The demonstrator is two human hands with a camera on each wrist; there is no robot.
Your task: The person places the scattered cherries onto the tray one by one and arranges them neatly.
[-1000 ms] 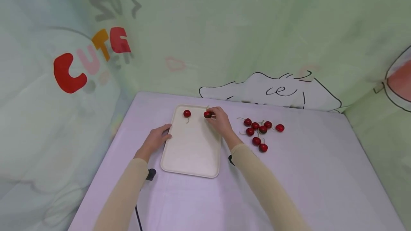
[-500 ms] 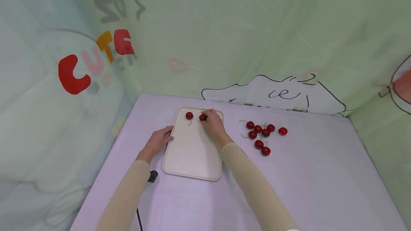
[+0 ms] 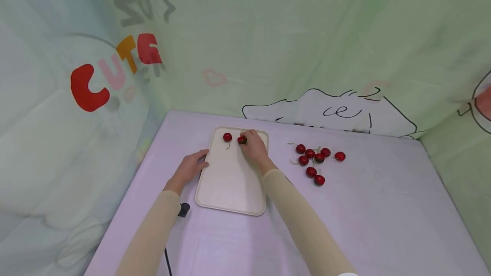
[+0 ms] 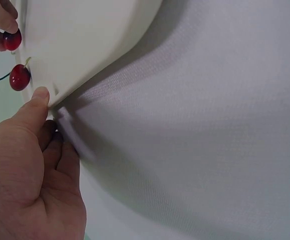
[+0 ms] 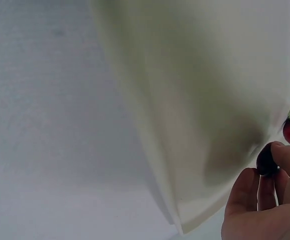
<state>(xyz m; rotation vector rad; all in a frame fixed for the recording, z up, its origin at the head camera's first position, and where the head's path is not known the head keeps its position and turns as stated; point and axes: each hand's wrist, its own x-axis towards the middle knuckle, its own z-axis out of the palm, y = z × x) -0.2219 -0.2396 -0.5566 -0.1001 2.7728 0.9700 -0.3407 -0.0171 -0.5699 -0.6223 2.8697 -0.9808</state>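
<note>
A cream rectangular tray (image 3: 230,186) lies on the table. My left hand (image 3: 189,168) grips its left edge; in the left wrist view the thumb (image 4: 41,96) rests on the rim while the other fingers curl against the outside. Over the far end of the tray, my right hand (image 3: 255,147) pinches a dark red cherry (image 5: 266,160) between thumb and fingers, close to the tray surface. Another cherry (image 3: 227,137), its stem toward me, sits on the tray just left of the held one.
Several cherries with stems, among them one (image 3: 339,156) at the far right, lie in a loose cluster right of the tray on the pale tablecloth (image 3: 376,208). A printed fabric backdrop (image 3: 291,41) rises behind the table. A black cable (image 3: 168,261) runs beside the left sleeve.
My right hand has carried its cherry left and slightly lower over the tray, nearer the other cherry, then stayed almost still. The left hand keeps its place at the tray edge.
</note>
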